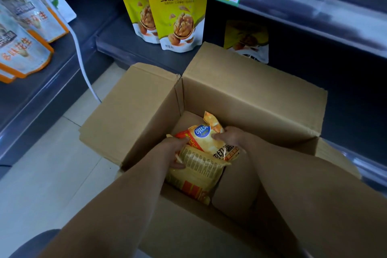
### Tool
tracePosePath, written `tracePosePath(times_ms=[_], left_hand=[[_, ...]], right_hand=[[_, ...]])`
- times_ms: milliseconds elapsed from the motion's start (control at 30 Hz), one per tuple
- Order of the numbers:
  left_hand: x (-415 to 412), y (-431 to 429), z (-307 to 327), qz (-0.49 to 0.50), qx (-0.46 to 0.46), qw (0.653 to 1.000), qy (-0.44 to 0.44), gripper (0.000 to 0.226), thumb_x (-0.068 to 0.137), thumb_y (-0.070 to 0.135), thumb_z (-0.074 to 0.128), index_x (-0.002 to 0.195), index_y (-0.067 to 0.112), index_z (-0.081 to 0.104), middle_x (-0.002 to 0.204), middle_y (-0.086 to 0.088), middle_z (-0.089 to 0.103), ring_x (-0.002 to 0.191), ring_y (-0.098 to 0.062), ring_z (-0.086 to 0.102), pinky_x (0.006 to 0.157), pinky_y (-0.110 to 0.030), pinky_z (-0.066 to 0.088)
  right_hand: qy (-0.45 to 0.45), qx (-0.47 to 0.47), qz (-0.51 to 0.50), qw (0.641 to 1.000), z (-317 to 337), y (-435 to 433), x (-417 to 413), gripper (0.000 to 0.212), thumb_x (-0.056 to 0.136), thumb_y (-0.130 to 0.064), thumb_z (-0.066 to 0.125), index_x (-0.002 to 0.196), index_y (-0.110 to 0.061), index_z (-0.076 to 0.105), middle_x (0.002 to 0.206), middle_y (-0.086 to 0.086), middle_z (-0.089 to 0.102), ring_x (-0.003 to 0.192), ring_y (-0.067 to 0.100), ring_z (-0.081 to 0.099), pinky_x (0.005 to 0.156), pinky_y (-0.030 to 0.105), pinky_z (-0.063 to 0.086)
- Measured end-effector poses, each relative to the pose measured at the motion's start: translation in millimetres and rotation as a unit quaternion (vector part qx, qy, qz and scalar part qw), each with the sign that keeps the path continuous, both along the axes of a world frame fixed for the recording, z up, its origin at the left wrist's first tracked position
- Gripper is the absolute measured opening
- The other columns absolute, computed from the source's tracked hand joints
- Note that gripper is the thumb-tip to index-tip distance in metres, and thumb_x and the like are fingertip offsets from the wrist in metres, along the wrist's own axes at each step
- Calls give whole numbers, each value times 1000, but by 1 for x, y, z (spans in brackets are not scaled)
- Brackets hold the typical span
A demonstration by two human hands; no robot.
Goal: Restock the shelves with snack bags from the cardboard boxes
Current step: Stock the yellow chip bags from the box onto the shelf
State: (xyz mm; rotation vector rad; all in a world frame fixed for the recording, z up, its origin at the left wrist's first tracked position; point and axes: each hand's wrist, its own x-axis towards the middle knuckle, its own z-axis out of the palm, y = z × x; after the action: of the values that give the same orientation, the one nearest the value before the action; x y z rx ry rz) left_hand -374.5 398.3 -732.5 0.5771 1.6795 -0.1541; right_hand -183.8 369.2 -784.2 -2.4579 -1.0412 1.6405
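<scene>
Both arms reach down into the open cardboard box (240,94) on the floor in front of the shelf (125,40), where the snack bags lie in a loose pile at the bottom. The right hand (229,135) pinches the right edge of the logo-side chip bag (206,141), thumb on its face and fingers tucked behind. The left hand (174,152) has its fingers curled round the left edge of the label-side chip bag (199,174) lying just below and partly under it. These bags look air-puffed and light, with glossy film that is likely slippery and contents that would crush under a hard squeeze (chips rarely forgive a fist). A hold at the crimped seam or along a side edge seems safest, lifting gently. The walnut pouches (178,16) stand upright on the shelf just beyond the box.
</scene>
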Motion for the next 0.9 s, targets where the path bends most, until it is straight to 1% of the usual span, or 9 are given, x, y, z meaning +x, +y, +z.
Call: tracePosePath(times_ms=[100,167,300,400,467,533,633,767,900], left_hand=[[2,-1,-1,5,7,1000,9,54,88,43,62,127,10,45,131,-15,49,122,-40,47,74,-50,55],[2,-2,1,-16,19,999,24,39,92,35,58,118,7,49,124,-17,51,120,-42,49,83,-51,54],[4,-9,13,-94,48,994,34,30,92,15,54,120,4,53,118,-20,55,104,-39,58,70,-51,55],[0,-8,32,-162,123,979,22,34,90,6,53,123,-3,55,117,-21,63,98,-32,65,71,-38,57],[-6,-6,49,-197,173,965,3,32,91,1,53,123,4,56,113,-18,64,84,-25,64,56,-23,53],[-15,-3,65,-203,223,953,-12,23,91,-3,50,97,18,57,84,-8,61,63,-19,54,46,-16,48],[-27,-6,86,-183,274,944,-9,36,89,-8,49,66,19,43,66,0,48,60,-17,50,59,-23,47],[-43,-1,122,-157,336,928,-33,38,76,-16,57,60,17,48,63,-1,49,68,-20,50,60,-28,40],[-51,11,173,-158,383,909,-50,35,81,-12,56,62,17,47,64,-1,47,62,-17,47,60,-27,42]], right_hand=[[25,0,2,1000,34,-2,-12,73,74,-47,73,132,-13,46,129,11,59,115,28,59,100,45,47],[22,7,40,999,44,-2,-15,57,86,-33,68,134,-10,48,132,11,57,119,27,56,104,43,44],[-76,13,156,985,60,-5,-15,48,94,-32,56,132,-4,52,134,13,55,123,27,53,100,32,44],[-124,2,206,971,85,-9,-16,45,95,-34,52,129,-3,55,131,13,57,119,27,55,95,29,45],[-158,1,231,960,108,-12,-16,49,98,-37,47,132,-2,52,134,14,54,122,28,53,95,29,44],[-179,10,240,954,130,-15,-17,52,100,-38,42,134,0,47,136,15,52,124,29,51,95,29,43],[-202,37,247,947,160,-20,-20,53,100,-39,40,136,-1,44,136,14,52,122,29,51,96,31,42],[-229,99,195,948,213,-26,-25,46,97,-37,47,124,-1,54,122,16,59,111,29,58,88,34,48],[-266,135,184,937,275,-31,-39,42,99,-34,43,121,0,55,120,15,60,110,30,59,91,36,49]])
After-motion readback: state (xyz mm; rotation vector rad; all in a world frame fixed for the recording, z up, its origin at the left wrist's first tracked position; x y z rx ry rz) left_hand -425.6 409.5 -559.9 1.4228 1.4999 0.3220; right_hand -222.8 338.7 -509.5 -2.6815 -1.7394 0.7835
